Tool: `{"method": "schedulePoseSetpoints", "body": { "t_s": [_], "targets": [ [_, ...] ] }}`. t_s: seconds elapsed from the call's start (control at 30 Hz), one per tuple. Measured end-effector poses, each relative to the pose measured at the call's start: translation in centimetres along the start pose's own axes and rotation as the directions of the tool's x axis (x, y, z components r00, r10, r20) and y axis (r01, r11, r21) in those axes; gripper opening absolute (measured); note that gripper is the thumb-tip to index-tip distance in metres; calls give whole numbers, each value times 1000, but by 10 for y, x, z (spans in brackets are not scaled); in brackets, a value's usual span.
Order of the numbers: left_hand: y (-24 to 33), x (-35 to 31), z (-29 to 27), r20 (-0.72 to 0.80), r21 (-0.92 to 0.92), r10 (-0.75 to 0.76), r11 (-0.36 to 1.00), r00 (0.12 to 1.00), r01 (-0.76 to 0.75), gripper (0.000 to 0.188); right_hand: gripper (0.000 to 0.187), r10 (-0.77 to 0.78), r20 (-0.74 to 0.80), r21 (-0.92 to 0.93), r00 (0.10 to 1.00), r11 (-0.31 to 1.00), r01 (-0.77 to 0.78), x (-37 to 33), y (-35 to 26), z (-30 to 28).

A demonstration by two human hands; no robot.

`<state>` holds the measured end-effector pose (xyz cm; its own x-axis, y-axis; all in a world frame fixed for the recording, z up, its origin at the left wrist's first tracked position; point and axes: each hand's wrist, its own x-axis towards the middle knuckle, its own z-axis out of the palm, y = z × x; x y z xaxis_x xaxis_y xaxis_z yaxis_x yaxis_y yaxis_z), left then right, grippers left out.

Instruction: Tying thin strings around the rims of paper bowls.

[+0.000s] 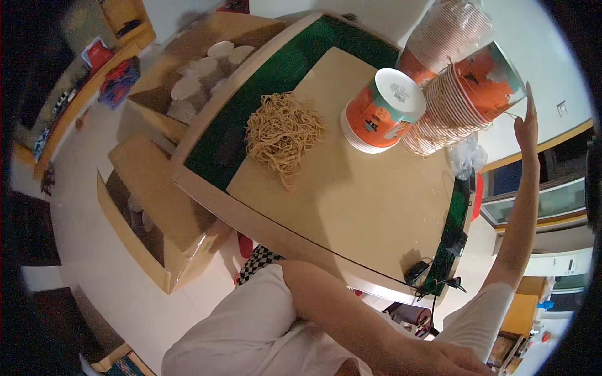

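A: What fills the view?

B: A pale wooden surface (351, 200) with a dark green strip along its far edge. Tall stacks of paper bowls (461, 109) lean on their sides at the far right corner, orange and teal outside with white rims, nested tight, probably so they take little room.

A: And the hands?

B: The right hand (527, 122) is raised with fingers straight and spread flat, holding nothing, just beside the rim end of the leaning stack. It looks placed there to steady the stack. The left hand (454, 360) sits low at the bottom edge, mostly cut off; I cannot tell whether it is open or closed.

A: Anything smaller?

B: A short stack of bowls (379, 109) lies near the big one, white base showing. A loose heap of tan noodles (282, 135) rests mid-surface, well apart from the hands. Open cardboard boxes (157, 207) stand on the floor, left.
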<state>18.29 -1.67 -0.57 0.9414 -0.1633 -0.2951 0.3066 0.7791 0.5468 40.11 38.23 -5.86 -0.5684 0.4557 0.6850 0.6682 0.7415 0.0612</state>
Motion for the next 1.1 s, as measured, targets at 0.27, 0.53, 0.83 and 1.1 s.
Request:
{"method": "schedulePoseSetpoints", "body": {
  "t_s": [0.27,0.53,0.83,1.1],
  "targets": [
    [-19,9,-12,59,68,92,993,994,-96,36,79,-320,-65,-165,945,938,306,0,-59,-37],
    [-109,82,-101,213,-60,900,400,380,-915,28,32,-226,217,369,950,920,134,-81,-217,80],
    [-126,55,-315,-828,517,410,298,-382,-802,18,17,-210,250,441,945,894,82,-69,-218,76],
    [-100,35,-368,-846,491,371,260,-384,-831,18,17,-207,284,464,936,884,54,-59,-226,68]
  ]
}}
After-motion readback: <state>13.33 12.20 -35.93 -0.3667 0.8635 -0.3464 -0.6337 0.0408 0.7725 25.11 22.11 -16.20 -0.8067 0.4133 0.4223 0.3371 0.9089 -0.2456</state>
